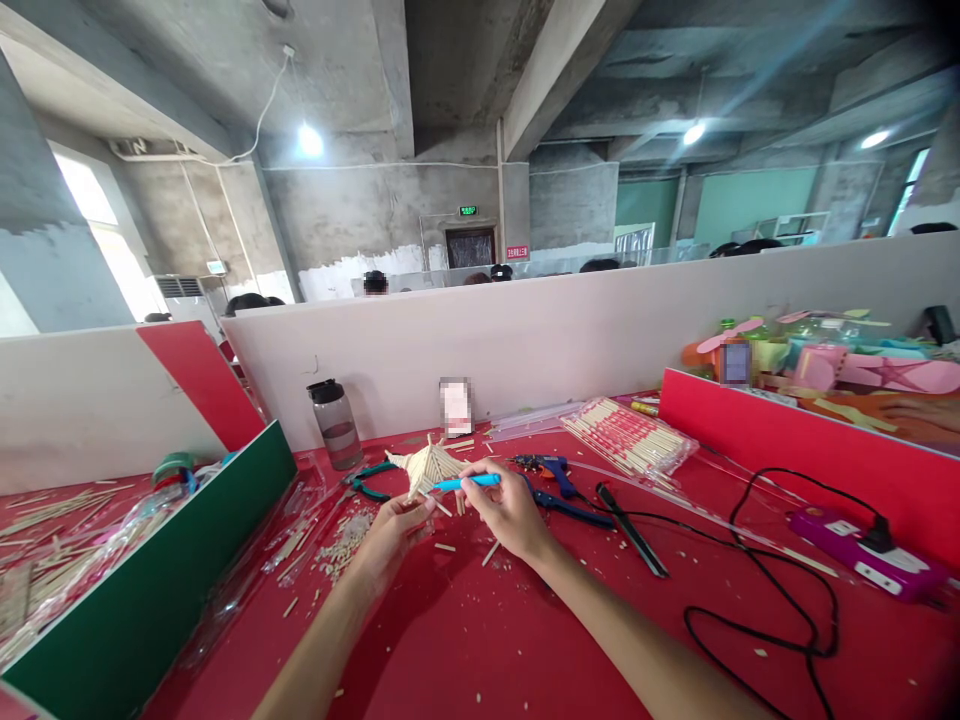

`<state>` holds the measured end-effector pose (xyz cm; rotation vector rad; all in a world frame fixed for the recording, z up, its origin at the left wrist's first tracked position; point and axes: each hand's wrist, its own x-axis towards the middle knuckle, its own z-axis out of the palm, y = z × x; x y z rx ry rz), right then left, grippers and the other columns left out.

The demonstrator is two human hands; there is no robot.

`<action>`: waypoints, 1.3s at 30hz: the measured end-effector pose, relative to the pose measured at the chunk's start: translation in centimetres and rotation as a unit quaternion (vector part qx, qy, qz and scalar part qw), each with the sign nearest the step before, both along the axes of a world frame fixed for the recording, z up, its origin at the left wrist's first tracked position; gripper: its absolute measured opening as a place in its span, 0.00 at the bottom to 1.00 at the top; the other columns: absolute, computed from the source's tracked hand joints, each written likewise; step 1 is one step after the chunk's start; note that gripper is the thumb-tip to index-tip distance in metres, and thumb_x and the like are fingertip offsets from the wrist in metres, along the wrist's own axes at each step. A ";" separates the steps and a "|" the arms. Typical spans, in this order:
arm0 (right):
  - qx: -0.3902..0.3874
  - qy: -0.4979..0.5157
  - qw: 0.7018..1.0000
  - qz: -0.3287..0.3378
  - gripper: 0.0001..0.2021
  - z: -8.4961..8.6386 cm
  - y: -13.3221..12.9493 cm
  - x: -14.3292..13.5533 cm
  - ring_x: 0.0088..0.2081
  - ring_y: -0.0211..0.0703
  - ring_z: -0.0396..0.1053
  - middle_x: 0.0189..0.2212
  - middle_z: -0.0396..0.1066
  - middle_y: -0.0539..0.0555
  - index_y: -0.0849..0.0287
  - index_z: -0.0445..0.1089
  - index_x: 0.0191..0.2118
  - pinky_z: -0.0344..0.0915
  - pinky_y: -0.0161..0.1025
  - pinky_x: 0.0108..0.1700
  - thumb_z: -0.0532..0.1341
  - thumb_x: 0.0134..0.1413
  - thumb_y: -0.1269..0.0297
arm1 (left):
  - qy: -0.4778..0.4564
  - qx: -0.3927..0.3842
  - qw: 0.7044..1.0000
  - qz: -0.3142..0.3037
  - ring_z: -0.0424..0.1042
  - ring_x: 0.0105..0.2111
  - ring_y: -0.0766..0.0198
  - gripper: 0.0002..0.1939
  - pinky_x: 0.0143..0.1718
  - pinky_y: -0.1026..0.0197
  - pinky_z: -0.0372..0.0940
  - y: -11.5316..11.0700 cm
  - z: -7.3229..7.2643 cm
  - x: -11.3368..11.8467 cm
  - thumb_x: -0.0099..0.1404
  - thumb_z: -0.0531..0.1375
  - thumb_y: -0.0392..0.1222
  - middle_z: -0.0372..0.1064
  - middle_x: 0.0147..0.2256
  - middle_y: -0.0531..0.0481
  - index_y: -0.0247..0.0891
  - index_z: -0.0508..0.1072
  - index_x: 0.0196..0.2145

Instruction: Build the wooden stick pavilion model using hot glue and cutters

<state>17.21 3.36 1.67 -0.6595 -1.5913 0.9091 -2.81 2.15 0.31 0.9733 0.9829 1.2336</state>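
A model built of pale wooden sticks [429,466] sits near the middle of a red tabletop [450,640], just beyond a person's two bare hands. The right hand [511,512] grips a bright blue pen-shaped tool [472,482], its tip by the model. The left hand [393,532] is closed at the fingertips on a short, thin pale stick [441,505]; the hands are close but apart.

Left of the model lie teal-handled pliers [371,482], with small wood scraps [346,545] nearer. To its right are a blue glue gun [555,470], a blue-handled tool [574,510] and a black cutter-like tool [631,530].

Farther right, a clear plastic packet [634,440] holds a row of pale sticks with red-and-white markings. At far left, an upright clear bottle with a black lid [335,425] contains liquid in its lower part. A small upright panel, its face pixelated [457,407], stands against the white partition [375,350].

Beyond a green divider [157,590] at left lie loose sticks and plastic wrapping [56,560]. Behind a red divider [810,460] at right sit pink paper pieces [900,373] and bottles. A black cable [810,570] loops near a purple power strip [870,560], where a black plug is inserted.
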 end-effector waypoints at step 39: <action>0.079 0.029 0.991 -0.100 0.14 0.8 1.4 2.5 0.37 0.44 0.74 0.40 0.77 0.57 0.56 0.71 0.48 0.71 0.37 0.37 0.55 0.66 0.54 | -0.001 0.006 1.000 0.015 0.70 0.26 0.67 0.14 0.33 0.66 0.65 0.1 0.0 0.6 0.49 0.74 0.43 0.73 0.26 0.52 0.36 0.73 0.23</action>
